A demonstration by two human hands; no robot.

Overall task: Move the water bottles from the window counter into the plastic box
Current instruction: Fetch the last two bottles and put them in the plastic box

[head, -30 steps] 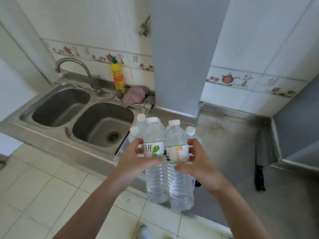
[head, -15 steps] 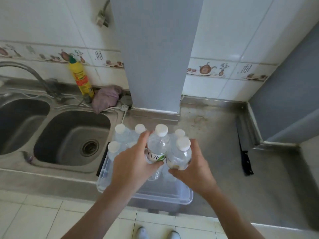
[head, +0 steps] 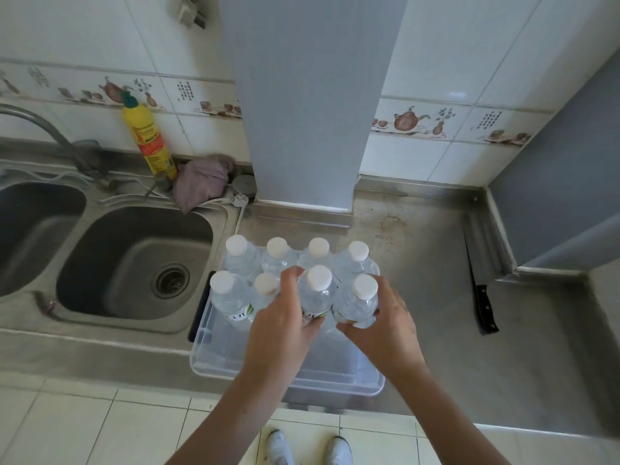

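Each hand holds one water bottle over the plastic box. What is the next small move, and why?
Probably lower both bottles straight down into the box and let go. The left hand and right hand each grip an upright bottle at the front of the clear plastic box, beside six bottles already standing there, with free floor just below.

A home kitchen is shown by a steel double sink (head: 134,263), tap (head: 40,129), tiled wall (head: 453,62) and dish soap bottle (head: 147,142)
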